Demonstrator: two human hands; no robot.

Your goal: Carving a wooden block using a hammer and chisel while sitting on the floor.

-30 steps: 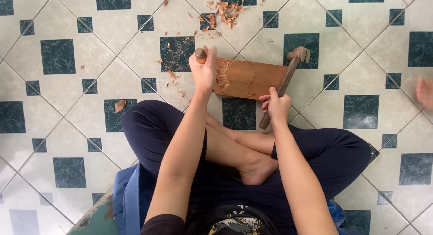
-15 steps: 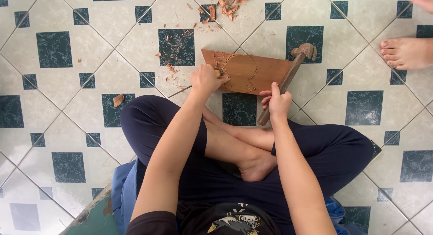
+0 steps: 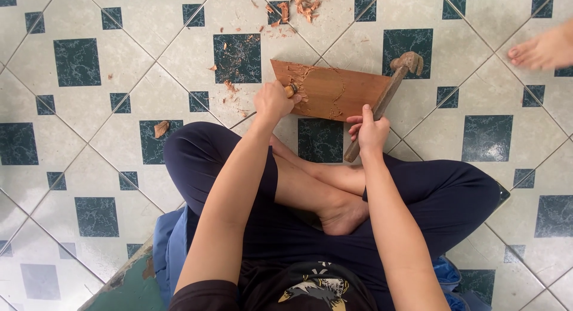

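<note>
At frame centre, the left hand (image 3: 273, 100) grips a chisel (image 3: 290, 90) against the wooden board (image 3: 334, 90) lying on the tiled floor (image 3: 119, 138). The right hand (image 3: 371, 131) is closed around the wooden mallet (image 3: 385, 99). Wood shavings (image 3: 304, 2) lie at the top; another person's foot (image 3: 542, 50) is upper right.

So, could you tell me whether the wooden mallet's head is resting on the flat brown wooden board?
No, the wooden mallet, held by the right hand, has its head on the tiled floor past the flat brown wooden board.

Reddish carved wooden board (image 3: 334, 91) lies flat; mallet (image 3: 385, 102) leans, perhaps touching it.
</note>
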